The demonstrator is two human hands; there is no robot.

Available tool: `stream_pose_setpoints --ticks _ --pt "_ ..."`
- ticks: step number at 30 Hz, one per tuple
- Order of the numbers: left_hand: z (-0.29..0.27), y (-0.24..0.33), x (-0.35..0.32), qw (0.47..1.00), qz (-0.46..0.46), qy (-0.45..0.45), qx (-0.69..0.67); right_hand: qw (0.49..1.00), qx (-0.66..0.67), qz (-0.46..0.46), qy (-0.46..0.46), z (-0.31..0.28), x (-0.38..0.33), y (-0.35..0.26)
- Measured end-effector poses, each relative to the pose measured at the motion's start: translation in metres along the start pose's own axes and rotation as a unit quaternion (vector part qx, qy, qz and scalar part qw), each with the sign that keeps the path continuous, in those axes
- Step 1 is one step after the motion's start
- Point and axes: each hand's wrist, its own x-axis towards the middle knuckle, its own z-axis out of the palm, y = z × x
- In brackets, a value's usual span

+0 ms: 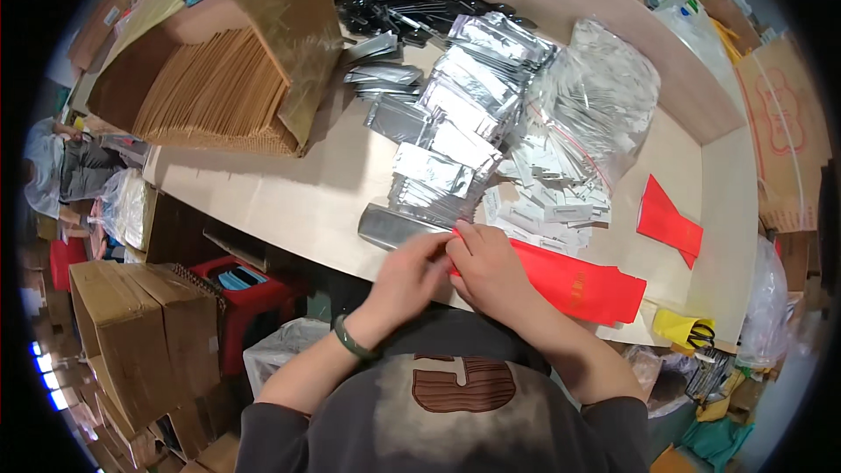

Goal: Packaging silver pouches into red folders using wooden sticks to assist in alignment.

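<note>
My left hand (408, 275) and my right hand (487, 264) meet at the table's front edge, fingers pinched together. A bit of red shows between their fingertips. My right hand closes on the left end of a stack of flat red paper sleeves (574, 282), which reaches out to the right. What my left fingertips pinch is hidden. Just beyond my left hand lies a flat dark grey, shiny packet (396, 226). Rows of silver foil packets (438, 166) are piled ahead of my hands. White paper slips (561, 201) spread beside them to the right.
An open cardboard box (320, 52) full of brown card pieces stands far left. Black plastic-looking items (403, 2) heap at the back. A clear bag (604, 70) of white slips sits back right. Folded red paper (667, 221) and a yellow item (679, 328) lie right.
</note>
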Motion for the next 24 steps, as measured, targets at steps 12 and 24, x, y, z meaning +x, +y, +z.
stream_pose_setpoints --ticks 12,24 --pt "-0.044 0.002 0.006 0.961 -0.051 -0.056 0.267 0.993 -0.082 0.079 0.039 -0.126 -0.068 0.095" --pt "-0.018 -0.007 -0.006 0.978 -0.095 -0.04 0.183 0.983 -0.031 0.179 -0.006 -0.052 -0.041 -0.003"
